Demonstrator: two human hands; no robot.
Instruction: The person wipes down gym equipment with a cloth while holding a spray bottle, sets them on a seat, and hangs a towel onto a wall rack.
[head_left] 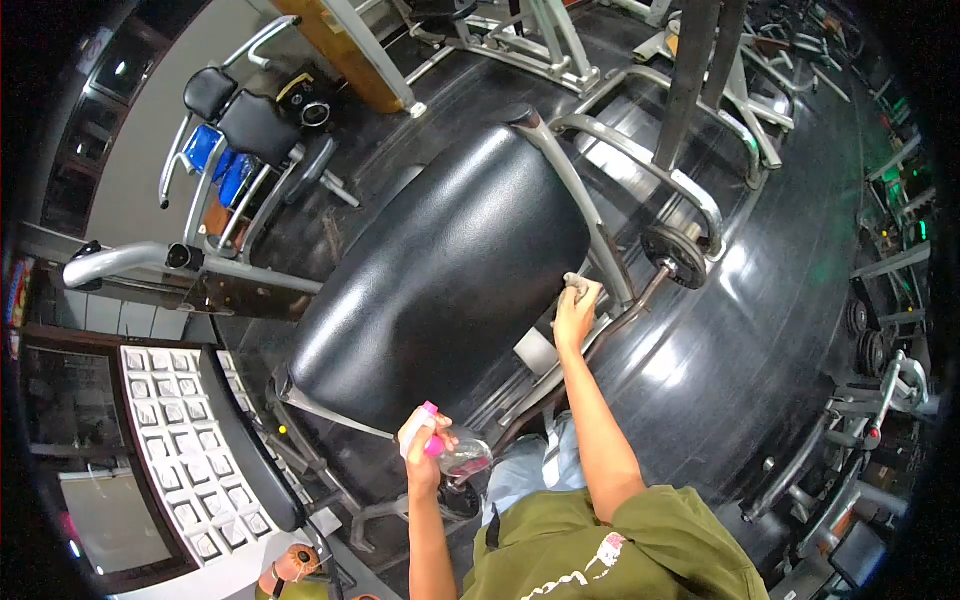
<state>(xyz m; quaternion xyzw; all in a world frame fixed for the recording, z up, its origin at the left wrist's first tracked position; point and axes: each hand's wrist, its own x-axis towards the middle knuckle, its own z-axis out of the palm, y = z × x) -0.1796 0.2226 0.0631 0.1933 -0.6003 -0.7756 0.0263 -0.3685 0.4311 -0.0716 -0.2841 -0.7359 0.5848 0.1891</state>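
Observation:
In front of me lies a large black padded cushion on a grey metal frame, glossy under the lights. My left hand is wrapped round the neck of a clear spray bottle with a pink and white spray head, near the pad's lower edge. My right hand is closed on a small greyish cloth at the pad's right edge. Most of the cloth is hidden by the fingers.
A curved bar with a weight plate runs along the right of the pad. A black seat machine stands at upper left, a grey handle juts in at left, and a white gridded panel is at lower left.

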